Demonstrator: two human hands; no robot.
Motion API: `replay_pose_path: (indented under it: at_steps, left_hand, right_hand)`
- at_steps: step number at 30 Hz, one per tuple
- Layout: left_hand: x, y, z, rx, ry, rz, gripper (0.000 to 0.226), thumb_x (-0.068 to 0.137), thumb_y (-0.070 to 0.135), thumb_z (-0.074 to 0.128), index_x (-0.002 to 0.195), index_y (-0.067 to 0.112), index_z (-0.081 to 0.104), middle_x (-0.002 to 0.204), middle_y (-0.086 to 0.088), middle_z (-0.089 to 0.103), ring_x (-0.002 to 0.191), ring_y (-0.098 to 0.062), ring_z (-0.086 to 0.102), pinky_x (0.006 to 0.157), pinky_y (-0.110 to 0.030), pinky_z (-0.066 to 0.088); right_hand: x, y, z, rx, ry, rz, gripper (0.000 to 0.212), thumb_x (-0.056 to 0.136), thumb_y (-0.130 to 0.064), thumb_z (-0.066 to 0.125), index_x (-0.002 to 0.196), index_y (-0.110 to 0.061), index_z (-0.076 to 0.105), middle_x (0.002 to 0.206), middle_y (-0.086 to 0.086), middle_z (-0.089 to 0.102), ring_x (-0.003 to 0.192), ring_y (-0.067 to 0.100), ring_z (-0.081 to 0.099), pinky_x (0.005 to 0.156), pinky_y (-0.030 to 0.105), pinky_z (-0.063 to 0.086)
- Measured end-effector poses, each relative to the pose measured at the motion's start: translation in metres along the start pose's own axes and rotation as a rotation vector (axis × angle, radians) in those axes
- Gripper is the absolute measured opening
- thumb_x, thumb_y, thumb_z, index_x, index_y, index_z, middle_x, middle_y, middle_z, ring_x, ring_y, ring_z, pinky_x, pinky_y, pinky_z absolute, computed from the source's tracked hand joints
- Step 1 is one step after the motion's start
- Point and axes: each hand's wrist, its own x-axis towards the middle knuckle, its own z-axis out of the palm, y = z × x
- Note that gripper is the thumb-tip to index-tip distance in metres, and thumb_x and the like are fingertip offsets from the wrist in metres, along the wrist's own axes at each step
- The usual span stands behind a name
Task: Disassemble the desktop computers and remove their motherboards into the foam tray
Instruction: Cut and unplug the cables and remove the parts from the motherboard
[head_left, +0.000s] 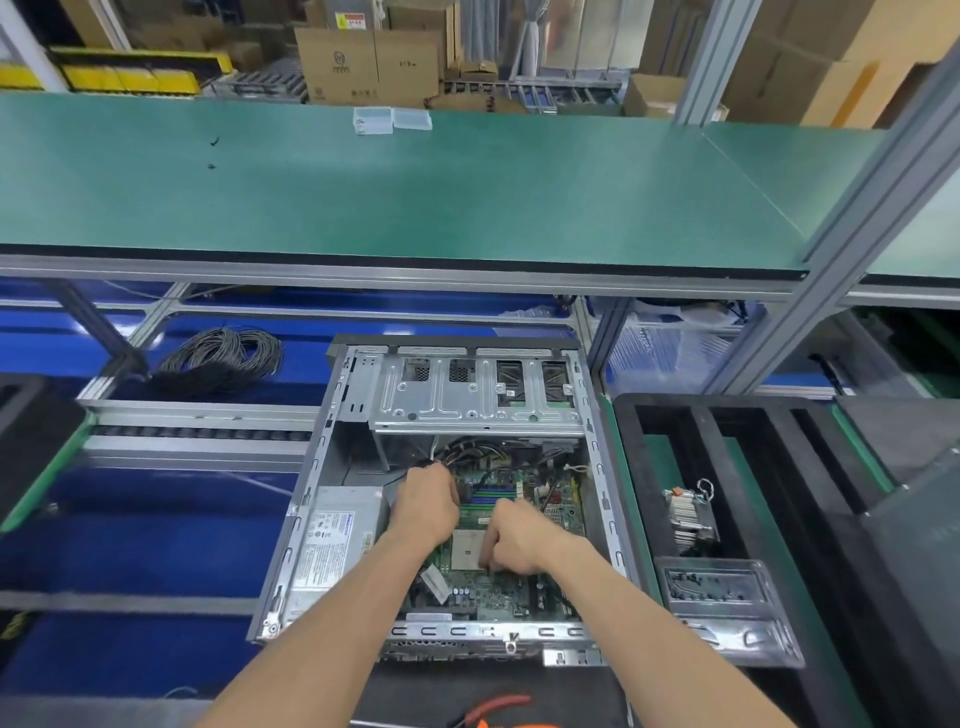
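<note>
An open desktop computer case (311, 499) lies flat in front of me with its side panel off. Inside it sits the green motherboard (498, 597), with a square CPU socket (465, 552) near its middle. My left hand (425, 506) is at the board's upper left corner, its fingers closed around a bundle of cables (470, 451). My right hand (511, 538) rests on the board beside the socket, with fingers curled and pressed down; what they pinch is hidden. A black foam tray (670, 415) stands to the right of the case.
A grey power supply (332, 540) fills the case's left side and a metal drive cage (478, 400) its far end. A heatsink with fan (688, 514) and a clear plastic tray (727, 603) lie in the foam tray. Coiled cable (221, 358) lies far left; orange-handled pliers (493, 709) lie near me.
</note>
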Motion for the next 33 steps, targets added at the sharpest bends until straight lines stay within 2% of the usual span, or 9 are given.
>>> replay_pose_path:
  at_steps: [5, 7, 11, 15, 17, 20, 23, 27, 33]
  left_hand:
    - [-0.001, 0.0, -0.001, 0.009, 0.027, -0.028, 0.022, 0.088, 0.006, 0.062, 0.101, 0.018, 0.075, 0.109, -0.008, 0.068, 0.104, -0.028, 0.064, 0.077, -0.034, 0.054]
    - [-0.003, 0.001, -0.001, 0.024, 0.052, -0.048, 0.025, 0.089, 0.004, 0.06, 0.107, 0.017, 0.072, 0.11, -0.009, 0.068, 0.105, -0.028, 0.063, 0.072, -0.031, 0.048]
    - [-0.002, 0.002, -0.001, -0.007, 0.108, -0.063, 0.038, 0.089, -0.005, 0.053, 0.117, 0.016, 0.07, 0.11, -0.007, 0.07, 0.107, -0.027, 0.062, 0.071, -0.03, 0.047]
    - [0.001, 0.002, -0.004, -0.078, 0.14, -0.078, 0.045, 0.089, -0.006, 0.053, 0.126, 0.015, 0.068, 0.121, -0.008, 0.07, 0.118, -0.028, 0.059, 0.09, -0.034, 0.051]
    - [0.001, 0.003, -0.006, -0.125, 0.151, -0.089, 0.038, 0.09, 0.001, 0.06, 0.124, 0.014, 0.069, 0.119, -0.008, 0.071, 0.115, -0.028, 0.061, 0.089, -0.033, 0.051]
    - [0.0, 0.006, -0.01, -0.183, 0.136, -0.104, 0.04, 0.086, 0.024, 0.077, 0.122, 0.01, 0.068, 0.114, -0.01, 0.071, 0.109, -0.028, 0.063, 0.083, -0.033, 0.051]
    - [-0.001, 0.01, -0.012, -0.191, 0.109, -0.129, 0.046, 0.081, 0.037, 0.082, 0.114, 0.007, 0.068, 0.105, -0.01, 0.07, 0.092, -0.024, 0.063, 0.068, -0.029, 0.044]
    - [-0.004, 0.013, -0.014, -0.044, 0.14, -0.14, 0.02, 0.094, 0.011, 0.064, 0.114, 0.009, 0.07, 0.104, -0.01, 0.07, 0.085, -0.024, 0.06, 0.065, -0.029, 0.04]
    - [-0.008, 0.015, -0.014, 0.186, 0.132, -0.118, 0.028, 0.087, -0.014, 0.053, 0.1, 0.008, 0.065, 0.08, -0.005, 0.051, 0.077, -0.021, 0.053, 0.062, -0.029, 0.046]
  right_hand:
    - [0.001, 0.002, -0.001, -0.009, -0.079, 0.05, 0.019, 0.086, -0.005, 0.075, 0.104, -0.005, 0.078, 0.1, 0.009, 0.077, 0.084, 0.011, 0.066, 0.098, 0.032, 0.053]
    - [-0.001, 0.003, -0.003, 0.001, -0.092, 0.049, 0.02, 0.087, -0.008, 0.074, 0.106, -0.006, 0.078, 0.106, 0.009, 0.075, 0.09, 0.012, 0.065, 0.099, 0.032, 0.052]
    - [0.0, -0.001, -0.002, 0.097, 0.171, 0.033, 0.023, 0.09, -0.006, 0.06, 0.106, -0.008, 0.077, 0.112, 0.014, 0.071, 0.113, 0.026, 0.06, 0.098, 0.031, 0.05]
    - [0.004, 0.001, -0.006, 0.241, 0.328, 0.029, 0.052, 0.093, -0.006, 0.054, 0.144, -0.015, 0.05, 0.104, 0.01, 0.067, 0.1, 0.025, 0.059, 0.087, 0.032, 0.05]
    - [0.005, 0.001, -0.007, 0.261, 0.36, 0.02, 0.058, 0.094, -0.002, 0.049, 0.149, -0.016, 0.042, 0.116, 0.011, 0.062, 0.104, 0.027, 0.058, 0.087, 0.035, 0.051]
    - [0.006, 0.001, -0.006, 0.231, 0.368, 0.025, 0.065, 0.091, 0.004, 0.044, 0.152, -0.016, 0.035, 0.146, 0.017, 0.044, 0.132, 0.035, 0.043, 0.106, 0.041, 0.041]
    - [0.006, 0.001, -0.007, 0.238, 0.382, 0.039, 0.068, 0.088, 0.007, 0.043, 0.151, -0.017, 0.035, 0.147, 0.017, 0.04, 0.133, 0.036, 0.041, 0.109, 0.043, 0.038]
    - [0.007, 0.002, -0.009, 0.203, 0.377, 0.067, 0.065, 0.089, 0.005, 0.048, 0.149, -0.012, 0.032, 0.146, 0.018, 0.04, 0.13, 0.035, 0.045, 0.106, 0.04, 0.041]
    - [0.004, 0.003, -0.01, -0.081, 0.411, 0.191, 0.029, 0.092, 0.006, 0.055, 0.12, -0.003, 0.058, 0.118, 0.017, 0.061, 0.104, 0.031, 0.063, 0.083, 0.038, 0.054]
